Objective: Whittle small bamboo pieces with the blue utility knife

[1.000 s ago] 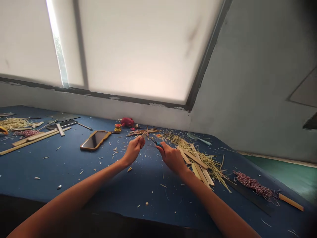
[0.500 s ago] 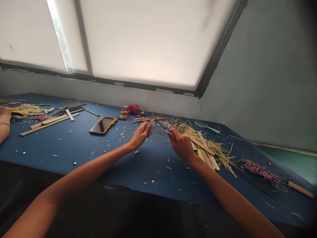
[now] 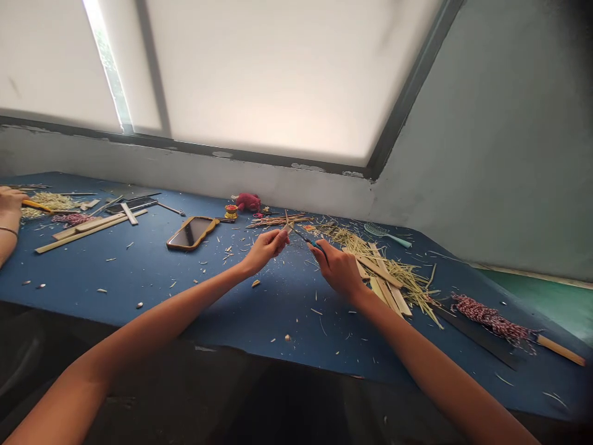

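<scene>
My left hand (image 3: 265, 248) is closed, pinching a short pale bamboo piece (image 3: 288, 228) above the blue table (image 3: 139, 272). My right hand (image 3: 338, 269) is closed round a small knife with a teal handle (image 3: 315, 243). Its thin blade (image 3: 301, 236) points left and up and meets the bamboo piece at its tip. Both hands hover close together over the middle of the table, a little above its surface.
A pile of bamboo slats and shavings (image 3: 384, 278) lies right of my hands. A phone (image 3: 191, 232), a pink toy (image 3: 249, 201), a teal comb (image 3: 386, 234) and red-white twine (image 3: 486, 318) are on the table. Another person's hand (image 3: 10, 204) works at far left.
The view dropped and shifted, bringing another person's hand into sight at left. My hands stayed together; the knife blade came back against the bamboo piece after half a second apart.
</scene>
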`<move>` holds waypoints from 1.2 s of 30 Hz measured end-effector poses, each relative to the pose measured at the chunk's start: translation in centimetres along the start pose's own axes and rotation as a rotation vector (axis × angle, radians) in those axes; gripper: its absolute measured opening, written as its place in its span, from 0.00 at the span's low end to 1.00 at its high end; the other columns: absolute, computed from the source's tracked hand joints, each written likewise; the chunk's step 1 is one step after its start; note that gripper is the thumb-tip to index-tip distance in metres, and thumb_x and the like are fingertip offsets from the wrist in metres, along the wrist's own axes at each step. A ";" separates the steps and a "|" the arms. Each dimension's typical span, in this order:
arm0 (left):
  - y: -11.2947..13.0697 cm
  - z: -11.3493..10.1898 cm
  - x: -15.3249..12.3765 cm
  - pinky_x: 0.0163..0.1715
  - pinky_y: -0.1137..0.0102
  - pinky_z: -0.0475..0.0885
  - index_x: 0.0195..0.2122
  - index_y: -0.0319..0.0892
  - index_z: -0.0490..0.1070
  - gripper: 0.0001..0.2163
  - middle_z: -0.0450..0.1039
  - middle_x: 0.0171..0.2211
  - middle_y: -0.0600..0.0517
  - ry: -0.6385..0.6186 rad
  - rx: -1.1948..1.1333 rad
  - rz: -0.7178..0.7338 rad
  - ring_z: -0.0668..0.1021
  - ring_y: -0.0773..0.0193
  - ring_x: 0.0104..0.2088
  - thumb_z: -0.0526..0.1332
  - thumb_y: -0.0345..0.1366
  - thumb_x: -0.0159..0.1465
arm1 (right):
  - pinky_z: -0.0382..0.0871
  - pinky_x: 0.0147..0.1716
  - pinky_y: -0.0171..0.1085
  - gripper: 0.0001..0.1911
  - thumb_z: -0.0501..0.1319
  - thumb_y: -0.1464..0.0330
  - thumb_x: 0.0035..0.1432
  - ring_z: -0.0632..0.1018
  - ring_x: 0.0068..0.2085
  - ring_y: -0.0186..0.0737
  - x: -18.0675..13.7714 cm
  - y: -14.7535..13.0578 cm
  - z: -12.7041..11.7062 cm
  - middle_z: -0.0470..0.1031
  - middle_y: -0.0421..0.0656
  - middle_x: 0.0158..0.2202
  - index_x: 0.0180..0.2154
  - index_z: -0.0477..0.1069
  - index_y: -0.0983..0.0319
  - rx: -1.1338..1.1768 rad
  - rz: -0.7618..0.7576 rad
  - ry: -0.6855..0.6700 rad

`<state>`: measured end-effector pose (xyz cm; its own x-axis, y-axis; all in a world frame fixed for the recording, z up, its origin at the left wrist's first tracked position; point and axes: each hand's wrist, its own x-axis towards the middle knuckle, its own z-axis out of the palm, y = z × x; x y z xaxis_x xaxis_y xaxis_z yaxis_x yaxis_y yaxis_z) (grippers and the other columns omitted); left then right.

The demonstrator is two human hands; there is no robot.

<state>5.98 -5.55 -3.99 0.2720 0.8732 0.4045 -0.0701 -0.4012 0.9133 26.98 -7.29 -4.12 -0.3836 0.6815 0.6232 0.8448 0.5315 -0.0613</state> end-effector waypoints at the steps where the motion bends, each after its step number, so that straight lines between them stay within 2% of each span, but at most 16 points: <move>1: 0.0 0.0 0.0 0.19 0.75 0.52 0.29 0.38 0.65 0.22 0.55 0.20 0.58 -0.006 0.007 -0.015 0.58 0.74 0.20 0.53 0.55 0.61 | 0.47 0.23 0.32 0.23 0.41 0.54 0.67 0.72 0.25 0.35 0.0 0.0 0.0 0.71 0.41 0.24 0.37 0.66 0.61 -0.003 0.001 -0.002; 7: -0.2 0.0 -0.3 0.19 0.76 0.55 0.31 0.41 0.60 0.18 0.55 0.22 0.59 -0.016 0.116 -0.030 0.59 0.74 0.20 0.58 0.53 0.60 | 0.46 0.23 0.33 0.24 0.39 0.54 0.67 0.71 0.23 0.36 0.0 0.3 0.3 0.71 0.41 0.23 0.38 0.67 0.61 0.024 0.053 -0.038; 12: -0.2 0.4 -0.5 0.18 0.77 0.55 0.29 0.42 0.56 0.18 0.55 0.21 0.58 -0.025 0.159 -0.039 0.59 0.74 0.20 0.53 0.53 0.63 | 0.49 0.23 0.33 0.24 0.36 0.57 0.68 0.69 0.20 0.35 -0.1 0.2 0.2 0.69 0.39 0.21 0.40 0.66 0.61 0.199 0.110 -0.033; 18: 0.1 0.7 -0.7 0.20 0.76 0.55 0.31 0.41 0.60 0.17 0.53 0.22 0.58 -0.024 0.155 -0.009 0.58 0.73 0.21 0.51 0.52 0.64 | 0.48 0.21 0.33 0.25 0.36 0.54 0.68 0.68 0.19 0.35 -0.1 -0.8 0.0 0.67 0.38 0.19 0.36 0.65 0.60 0.144 0.077 -0.040; 28: -0.1 0.8 -0.8 0.21 0.75 0.56 0.34 0.40 0.64 0.21 0.52 0.21 0.58 -0.052 0.135 0.027 0.57 0.71 0.22 0.45 0.53 0.66 | 0.48 0.22 0.33 0.25 0.36 0.55 0.68 0.67 0.19 0.34 -0.2 -0.8 0.1 0.65 0.37 0.19 0.36 0.65 0.60 0.152 0.084 -0.036; 36: 0.5 0.9 -1.3 0.27 0.74 0.59 0.34 0.41 0.65 0.23 0.58 0.23 0.56 -0.062 0.324 0.055 0.62 0.68 0.25 0.41 0.53 0.67 | 0.48 0.22 0.33 0.25 0.35 0.55 0.68 0.68 0.19 0.34 -0.2 -1.1 0.1 0.67 0.38 0.19 0.35 0.64 0.60 0.129 0.072 -0.043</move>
<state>6.43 -7.13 -4.14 0.3347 0.8332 0.4402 0.2195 -0.5233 0.8234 26.06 -7.99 -4.27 -0.3415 0.7398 0.5797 0.8171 0.5385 -0.2058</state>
